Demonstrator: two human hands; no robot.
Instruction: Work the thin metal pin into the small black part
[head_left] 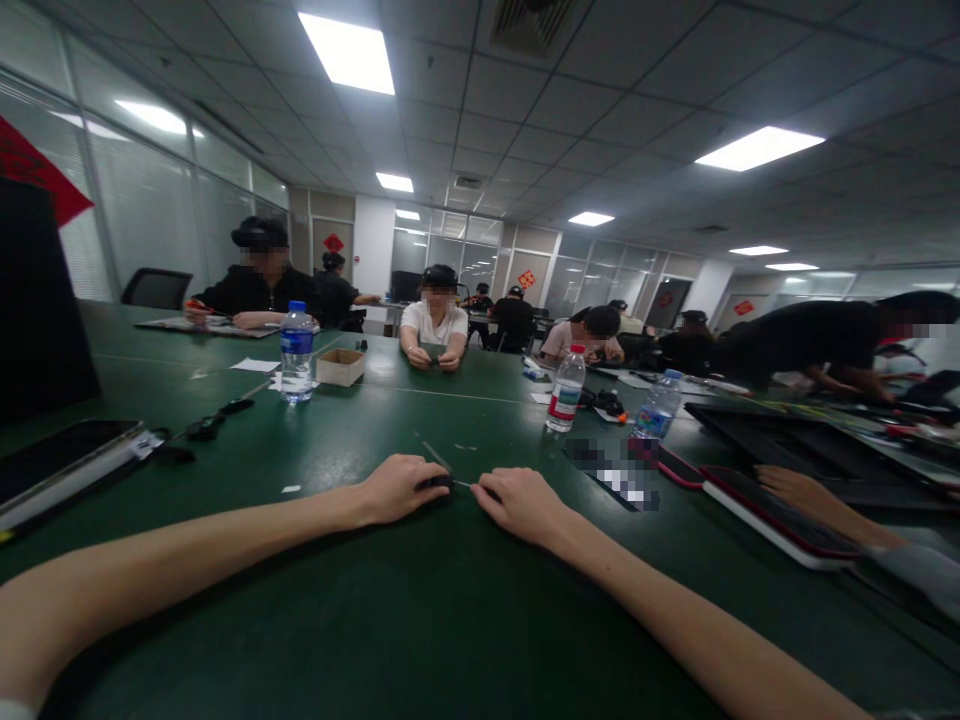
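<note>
Both my forearms reach out over the dark green table [420,600]. My left hand [401,487] is curled, its fingers closed on a small dark object [437,482] that rests on the table. My right hand [517,503] is also closed, pinching something small and dark just to the right of it. A thin pale strand [463,484] runs between the two hands. What each piece is I cannot make out.
Water bottles [297,352] [565,389] and a small cardboard box [340,366] stand further out. A tablet [60,462] lies at my left, phones and flat devices [780,520] at my right under another person's hand [799,492]. Several people sit around the table.
</note>
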